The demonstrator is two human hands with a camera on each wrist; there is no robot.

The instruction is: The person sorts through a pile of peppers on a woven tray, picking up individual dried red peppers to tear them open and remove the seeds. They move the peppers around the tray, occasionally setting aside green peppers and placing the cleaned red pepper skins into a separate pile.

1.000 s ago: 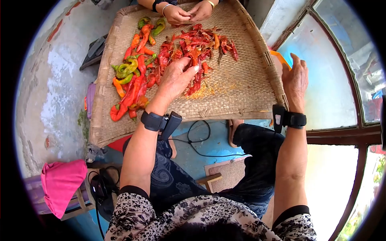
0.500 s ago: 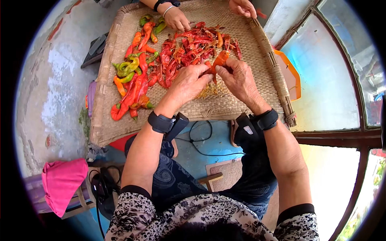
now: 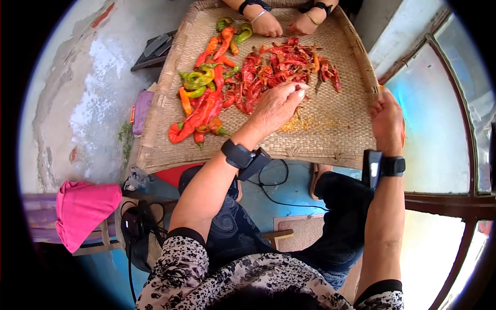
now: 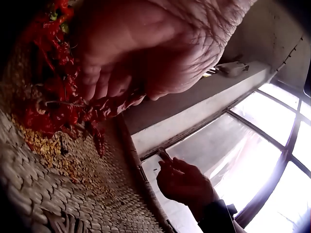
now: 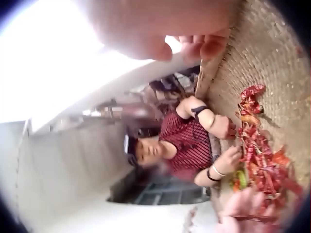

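Left hand has a dried red pepper pinched, thumb against fingers, over the woven tray. Probably super light and brittle, so gentle near the stem, though fingers hide one end. Right hand's curled by the tray's edge, fingertips blurry; can't tell if it's holding anything.

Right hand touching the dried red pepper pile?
Apart. The head view shows woven tray surface between the right hand and the dried red pepper pile.
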